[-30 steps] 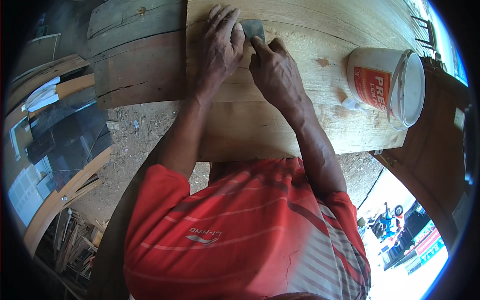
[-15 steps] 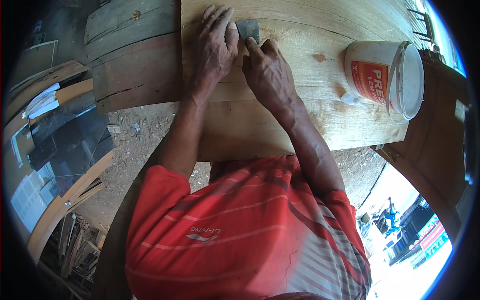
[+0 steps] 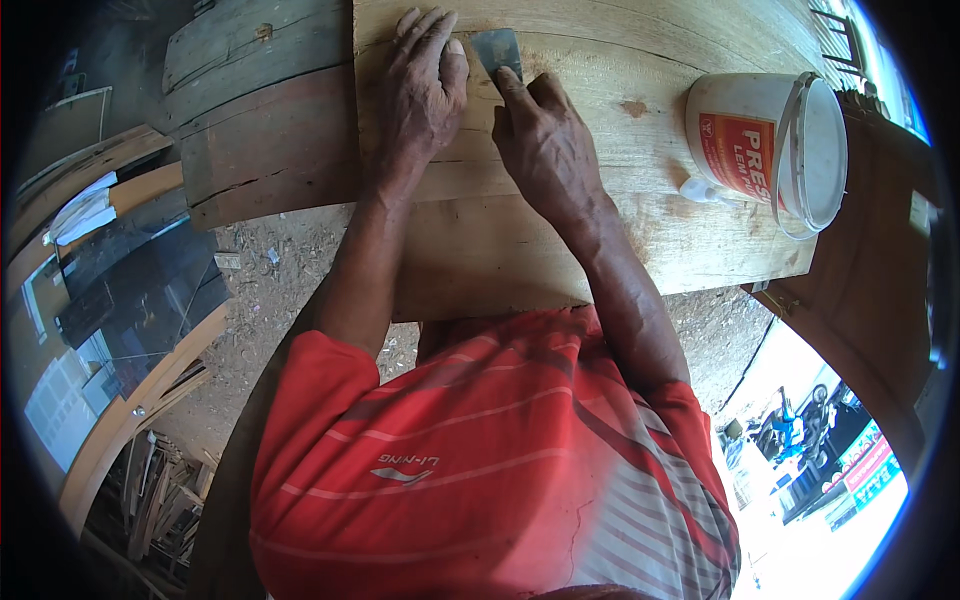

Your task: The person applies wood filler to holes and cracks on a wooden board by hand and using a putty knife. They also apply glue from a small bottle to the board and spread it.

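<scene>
My right hand (image 3: pixel 552 148) grips a putty knife (image 3: pixel 497 48), its fingers closed around the lower end. The flat, dark grey blade points away from me and lies at or just over the pale wooden board (image 3: pixel 620 255); contact is hard to make out. The handle is hidden inside my hand. To the left of the blade, my left hand (image 3: pixel 424 95) rests on the board near its left edge. Its fingers are stretched forward, the thumb apart from them, and nothing is in it.
A white plastic bucket (image 3: pixel 740 92) with a red label lies tipped at the board's right side. Next to it is a small whitish translucent object (image 3: pixel 703 190). Darker planks (image 3: pixel 275 140) adjoin on the left. Scrap wood (image 3: pixel 155 500) is piled at the lower left.
My right hand and the putty knife have shifted slightly right, widening the gap to my left hand. My left hand stays at nearly the same spot on the board.
</scene>
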Available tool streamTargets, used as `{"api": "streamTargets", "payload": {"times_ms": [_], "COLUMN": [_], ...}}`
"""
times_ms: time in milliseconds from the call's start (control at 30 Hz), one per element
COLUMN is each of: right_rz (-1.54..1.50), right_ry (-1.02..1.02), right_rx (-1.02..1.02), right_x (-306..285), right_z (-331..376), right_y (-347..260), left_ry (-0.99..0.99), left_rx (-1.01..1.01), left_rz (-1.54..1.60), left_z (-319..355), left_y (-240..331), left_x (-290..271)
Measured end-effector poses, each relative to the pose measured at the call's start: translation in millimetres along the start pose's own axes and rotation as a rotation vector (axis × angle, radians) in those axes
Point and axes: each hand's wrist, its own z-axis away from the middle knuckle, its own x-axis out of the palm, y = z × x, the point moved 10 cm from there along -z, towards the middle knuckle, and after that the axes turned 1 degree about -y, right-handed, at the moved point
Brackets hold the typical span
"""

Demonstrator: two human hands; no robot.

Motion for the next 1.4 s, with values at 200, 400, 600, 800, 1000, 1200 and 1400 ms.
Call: {"api": "streamTargets", "payload": {"times_ms": [200, 400, 600, 800, 1000, 1200, 1400], "right_rz": [0.035, 0.031, -0.007, -0.025, -0.001, -0.069, 0.028], "right_ry": [-0.081, 0.004, 0.019, -0.018, -0.044, 0.069, 0.166], "right_rx": [0.074, 0.03, 0.109, 0.122, 0.134, 0.188, 0.24], "right_x": [-8, -14, -17, -24, -27, -47, -61], "right_z": [37, 39, 58, 58, 62, 91, 120], "right_y": [27, 33, 33, 32, 30, 42, 72], "left_ry": [-0.011, -0.029, -0.016, -0.035, -0.047, -0.052, -0.079], "left_rx": [0.006, -0.009, 0.026, 0.007, -0.003, 0.018, -0.005], "left_rz": [-0.015, -0.036, -0.039, -0.042, -0.005, -0.085, -0.106], "left_z": [0, 1, 0, 0, 1, -1, -1], "left_y": [1, 5, 2, 1, 0, 5, 6], "left_x": [0, 0, 1, 2, 3, -3, 1]}}
